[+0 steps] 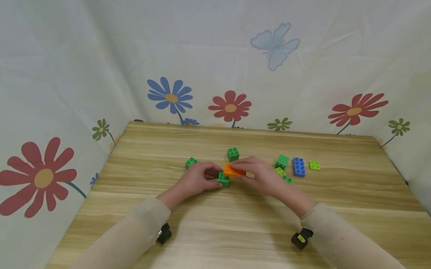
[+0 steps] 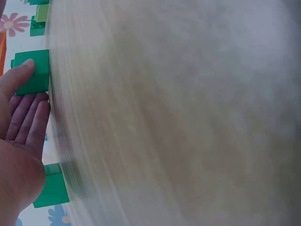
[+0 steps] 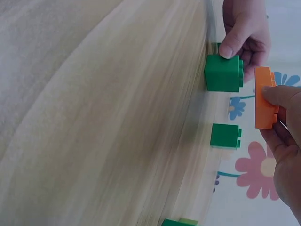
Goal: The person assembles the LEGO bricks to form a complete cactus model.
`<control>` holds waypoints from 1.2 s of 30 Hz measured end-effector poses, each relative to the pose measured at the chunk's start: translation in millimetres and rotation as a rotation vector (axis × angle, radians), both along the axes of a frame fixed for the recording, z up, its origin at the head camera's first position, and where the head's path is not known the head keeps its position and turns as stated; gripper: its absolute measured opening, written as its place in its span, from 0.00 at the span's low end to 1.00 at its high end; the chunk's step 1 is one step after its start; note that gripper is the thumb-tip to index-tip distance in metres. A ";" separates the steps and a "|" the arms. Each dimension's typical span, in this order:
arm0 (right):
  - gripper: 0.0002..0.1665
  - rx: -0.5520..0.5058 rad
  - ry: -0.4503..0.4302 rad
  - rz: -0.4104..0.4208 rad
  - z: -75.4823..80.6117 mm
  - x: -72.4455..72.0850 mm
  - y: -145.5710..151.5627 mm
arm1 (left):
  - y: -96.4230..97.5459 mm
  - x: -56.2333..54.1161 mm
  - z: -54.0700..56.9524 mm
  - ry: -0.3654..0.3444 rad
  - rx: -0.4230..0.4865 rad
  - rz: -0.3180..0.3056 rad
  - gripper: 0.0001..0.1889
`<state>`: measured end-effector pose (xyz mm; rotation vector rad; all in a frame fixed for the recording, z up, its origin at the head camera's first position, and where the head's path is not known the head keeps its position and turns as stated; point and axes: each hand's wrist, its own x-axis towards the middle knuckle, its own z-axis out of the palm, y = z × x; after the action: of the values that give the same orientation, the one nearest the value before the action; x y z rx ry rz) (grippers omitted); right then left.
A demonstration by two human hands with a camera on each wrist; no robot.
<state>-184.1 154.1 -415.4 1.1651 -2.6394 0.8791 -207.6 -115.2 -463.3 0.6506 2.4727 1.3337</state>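
Observation:
My left hand [image 1: 196, 179] holds a green building brick [image 1: 223, 180] that sits on the wooden table. In the left wrist view, the thumb lies against one side of this brick [image 2: 35, 70], the fingers reaching beside it. My right hand [image 1: 262, 176] pinches an orange brick [image 1: 232, 170] between thumb and fingers. The right wrist view shows that orange brick [image 3: 263, 110] raised off the table, studs facing up, a gap apart from the green one [image 3: 222, 75]. In the head view it overlaps the held green brick's upper right.
Other green bricks stand behind the left hand [image 1: 191, 162] and at the back middle. Right of the right hand lie a green brick [image 1: 282, 161], a lime-and-green piece [image 1: 281, 172], a blue brick [image 1: 299, 167] and a lime brick [image 1: 314, 165]. A flowered curtain [image 1: 206, 63] borders the table [image 1: 219, 237].

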 end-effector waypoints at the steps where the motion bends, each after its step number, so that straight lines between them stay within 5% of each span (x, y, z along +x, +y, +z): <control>1: 0.24 0.006 0.005 0.002 -0.3 0.3 -1.2 | 0.5 -0.1 0.1 0.001 -0.001 0.000 0.21; 18: 0.23 0.009 0.011 0.065 -12.2 -0.3 -6.1 | 3.5 3.7 4.2 0.005 0.002 -0.001 0.21; 36: 0.26 0.104 0.130 0.051 -15.8 4.7 -11.4 | 3.8 2.3 3.4 -0.007 0.025 -0.014 0.18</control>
<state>-179.3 142.7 -431.2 1.2725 -2.5879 0.6563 -205.4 -111.4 -459.9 0.6658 2.4455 1.3610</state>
